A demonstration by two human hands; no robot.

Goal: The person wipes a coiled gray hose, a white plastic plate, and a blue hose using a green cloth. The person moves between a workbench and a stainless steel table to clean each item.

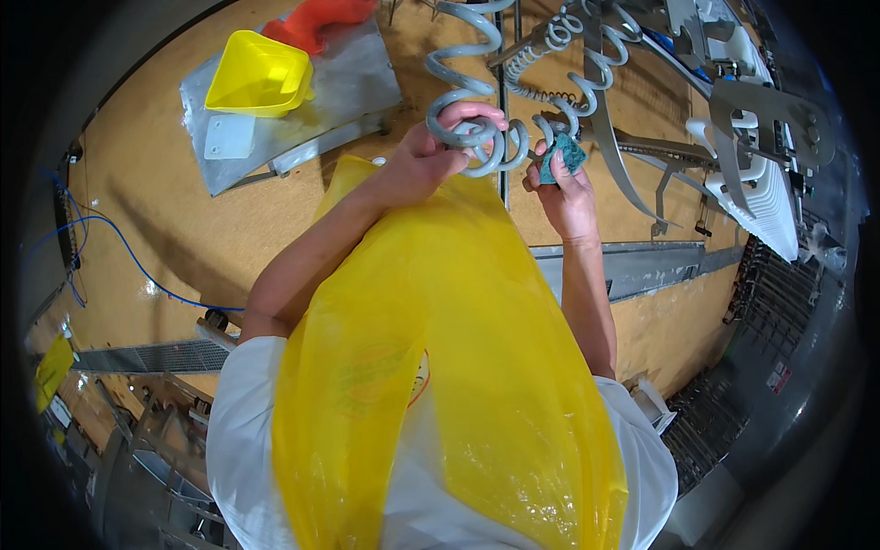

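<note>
A grey coiled hose (462,56) hangs from the top of the view in wide spiral turns. My left hand (440,155) grips its lower loops, with the fingers passing through and behind the coils. Just to the right, my right hand (565,196) pinches a green scouring pad (564,159) between thumb and fingers. The pad touches or nearly touches the end of another stretch of grey coil (583,89); whether the fingers also hold that coil I cannot tell. Below both hands spreads the yellow plastic apron (440,289) over a white garment.
At upper left a metal table (350,89) bears a yellow scoop-like container (258,75), a translucent plate (229,137) and a red item (316,24). Metal machinery with white stacked parts (753,199) stands at right. A blue hose (148,271) trails across the tan floor (185,220). Drain channels (155,357) cross it.
</note>
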